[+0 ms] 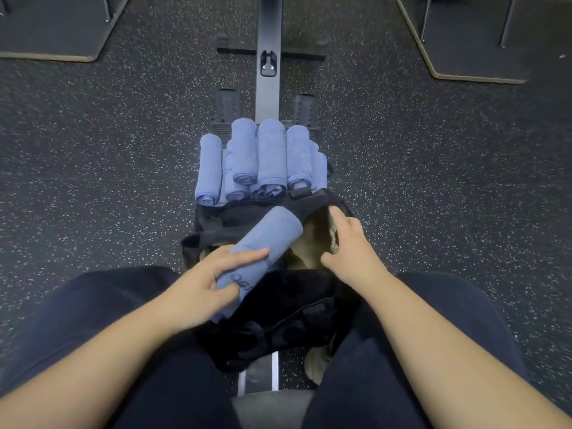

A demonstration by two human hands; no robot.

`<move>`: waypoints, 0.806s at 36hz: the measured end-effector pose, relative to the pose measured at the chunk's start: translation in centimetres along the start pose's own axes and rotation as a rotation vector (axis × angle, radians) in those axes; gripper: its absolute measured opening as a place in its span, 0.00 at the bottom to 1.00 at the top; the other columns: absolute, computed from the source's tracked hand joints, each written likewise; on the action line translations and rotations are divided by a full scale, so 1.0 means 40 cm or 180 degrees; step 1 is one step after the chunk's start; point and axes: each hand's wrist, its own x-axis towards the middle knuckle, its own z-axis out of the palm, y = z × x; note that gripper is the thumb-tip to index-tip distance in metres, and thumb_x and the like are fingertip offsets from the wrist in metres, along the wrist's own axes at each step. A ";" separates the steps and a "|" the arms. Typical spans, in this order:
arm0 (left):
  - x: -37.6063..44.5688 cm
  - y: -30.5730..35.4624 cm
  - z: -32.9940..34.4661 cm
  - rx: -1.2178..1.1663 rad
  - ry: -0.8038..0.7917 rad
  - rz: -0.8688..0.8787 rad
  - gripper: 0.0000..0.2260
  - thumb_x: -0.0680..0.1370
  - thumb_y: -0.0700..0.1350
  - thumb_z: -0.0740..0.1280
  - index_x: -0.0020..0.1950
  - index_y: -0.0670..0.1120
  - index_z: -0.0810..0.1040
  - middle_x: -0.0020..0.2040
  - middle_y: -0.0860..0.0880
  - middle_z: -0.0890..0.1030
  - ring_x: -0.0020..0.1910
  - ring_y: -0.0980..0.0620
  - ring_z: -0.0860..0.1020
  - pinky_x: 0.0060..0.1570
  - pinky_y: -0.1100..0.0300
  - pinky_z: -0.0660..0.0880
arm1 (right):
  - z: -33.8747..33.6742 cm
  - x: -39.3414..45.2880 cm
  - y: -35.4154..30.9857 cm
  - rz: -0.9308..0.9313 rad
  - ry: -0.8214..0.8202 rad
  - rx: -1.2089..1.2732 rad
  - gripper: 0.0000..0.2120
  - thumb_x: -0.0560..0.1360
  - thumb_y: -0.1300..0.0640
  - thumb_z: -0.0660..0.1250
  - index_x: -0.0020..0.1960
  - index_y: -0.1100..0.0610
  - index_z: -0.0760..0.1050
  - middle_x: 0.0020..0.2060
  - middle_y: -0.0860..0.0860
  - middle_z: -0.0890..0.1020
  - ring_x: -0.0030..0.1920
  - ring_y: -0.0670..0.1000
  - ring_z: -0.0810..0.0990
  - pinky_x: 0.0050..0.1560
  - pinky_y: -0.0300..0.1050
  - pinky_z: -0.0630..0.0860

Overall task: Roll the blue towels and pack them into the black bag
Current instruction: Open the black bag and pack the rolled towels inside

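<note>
A black bag [278, 298] lies open between my knees, its tan lining showing. My left hand [198, 286] grips one rolled blue towel [269, 236], which lies slanted across the bag's mouth with its far end pointing up and right. My right hand [349, 246] holds the bag's right rim, fingers curled over the edge and into the opening. Just beyond the bag, several more rolled blue towels [260, 159] lie side by side in two layers.
The bag and towels rest on the rail [268, 88] of a rowing machine, with black footrests [227, 108] either side. Dark speckled rubber floor surrounds it. Raised platform corners [464, 66] sit at the far left and far right.
</note>
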 end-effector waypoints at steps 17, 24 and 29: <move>0.001 -0.035 0.039 0.0808 -0.0762 -0.0421 0.26 0.66 0.53 0.60 0.58 0.80 0.67 0.59 0.65 0.71 0.60 0.63 0.73 0.65 0.59 0.69 | 0.018 -0.016 -0.008 -0.0008 -0.0208 -0.0030 0.30 0.64 0.67 0.65 0.61 0.52 0.58 0.52 0.50 0.62 0.47 0.52 0.65 0.48 0.48 0.69; 0.019 -0.048 0.073 0.0734 -0.0906 -0.0515 0.28 0.66 0.52 0.59 0.59 0.81 0.65 0.62 0.62 0.70 0.64 0.62 0.71 0.68 0.60 0.65 | 0.014 -0.019 0.006 -0.0031 -0.0335 0.0018 0.43 0.66 0.67 0.66 0.75 0.50 0.49 0.55 0.50 0.62 0.49 0.52 0.69 0.52 0.49 0.73; 0.055 -0.056 0.096 0.0247 -0.0422 -0.0523 0.30 0.66 0.48 0.61 0.59 0.81 0.66 0.62 0.64 0.69 0.65 0.65 0.68 0.68 0.68 0.61 | 0.005 -0.032 0.002 0.0027 -0.0484 -0.0032 0.45 0.68 0.68 0.64 0.76 0.47 0.45 0.64 0.52 0.61 0.56 0.54 0.71 0.58 0.50 0.72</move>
